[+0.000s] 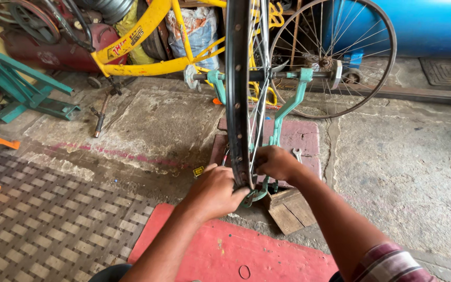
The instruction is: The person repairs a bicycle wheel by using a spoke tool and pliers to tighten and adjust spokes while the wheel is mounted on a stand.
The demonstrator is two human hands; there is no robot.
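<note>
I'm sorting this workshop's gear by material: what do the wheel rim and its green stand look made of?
Wheel rim: probably metal, dark and dull, with a row of spoke holes. Green stand: apparently cast or forged metal under teal paint, judging by its thin rigid arms.
</note>
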